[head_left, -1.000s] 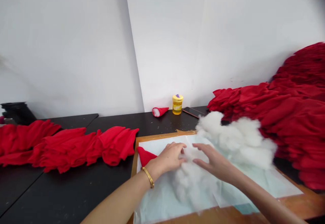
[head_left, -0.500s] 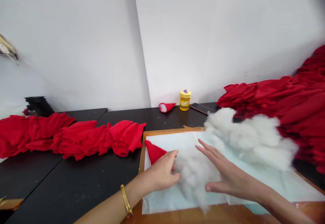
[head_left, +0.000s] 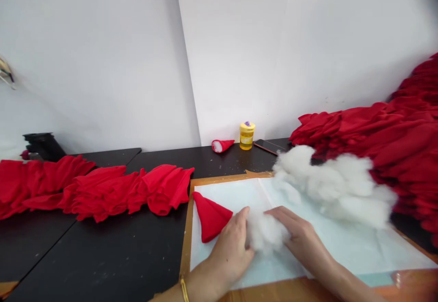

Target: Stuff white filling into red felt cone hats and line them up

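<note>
A loose tuft of white fibre stuffing (head_left: 267, 232) lies between my two hands on a pale blue-white sheet (head_left: 236, 186). From the left, my left hand (head_left: 234, 240) curves its fingers and thumb against the tuft. My right hand (head_left: 301, 233) presses on it from the other side, fingers bent inward and thumb hidden. Just beyond my left hand, a red cone-shaped fabric piece (head_left: 211, 215) rests flat with its point towards the far left. A larger heap of white stuffing (head_left: 337, 185) sits to the right of the sheet's far side.
Red fabric pieces (head_left: 126, 190) are bunched on the black table (head_left: 112, 252) at left. A taller red fabric pile (head_left: 386, 133) stands at right. Against the wall are a stuffed red cone (head_left: 224, 145), a yellow-lidded jar (head_left: 247, 136) and a phone (head_left: 268, 147).
My hands have come closer together and closed in on the tuft, squeezing it into a smaller clump. My left hand has moved off the red cone, which shows more fully.
</note>
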Tool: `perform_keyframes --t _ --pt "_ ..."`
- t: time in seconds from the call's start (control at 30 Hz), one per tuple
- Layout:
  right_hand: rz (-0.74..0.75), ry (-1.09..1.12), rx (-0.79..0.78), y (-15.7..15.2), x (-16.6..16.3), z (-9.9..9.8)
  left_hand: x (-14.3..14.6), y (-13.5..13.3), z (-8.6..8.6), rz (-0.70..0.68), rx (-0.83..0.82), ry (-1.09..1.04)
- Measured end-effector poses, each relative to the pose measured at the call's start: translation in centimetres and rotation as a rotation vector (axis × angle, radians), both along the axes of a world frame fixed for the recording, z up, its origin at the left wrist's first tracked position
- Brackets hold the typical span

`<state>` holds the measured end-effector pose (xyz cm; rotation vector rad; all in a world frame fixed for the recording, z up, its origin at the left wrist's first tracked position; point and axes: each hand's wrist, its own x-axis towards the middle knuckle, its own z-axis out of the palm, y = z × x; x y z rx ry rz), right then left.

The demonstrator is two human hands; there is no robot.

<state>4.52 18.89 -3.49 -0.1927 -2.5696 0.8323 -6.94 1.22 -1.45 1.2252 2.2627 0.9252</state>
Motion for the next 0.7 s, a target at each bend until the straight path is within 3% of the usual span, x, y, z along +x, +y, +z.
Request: perform_keyframes --t 0.1,0.2,0.33,0.4,0.53,0.7 --pt "-0.068 -0.012 0.121 0.6 0.1 -0.7 -0.3 0.5 0.0 0.057 0.039 -0.041" --pt "0.007 -0.097 0.239 1.3 1.2 -1.2 -0.9 -0.6 0.6 -0.005 0.031 0.034" --pt "0.146 -0.223 0.117 3.5 3.9 1.2 -2.0 -2.7 1.9 0.005 0.01 0.068" --pt "0.11 -0.223 -0.007 5.1 4.6 2.9 -2.5 -2.9 2.4 0.029 -0.018 0.014" --pt "-0.115 -0.199 -0.219 6.6 2.2 4.1 -2.7 -1.2 2.4 0.069 -0.023 -0.02" --pt "-0.19 -0.218 -0.16 3.3 -2.6 2.3 -1.9 1.6 1.6 0.041 -0.026 0.053"
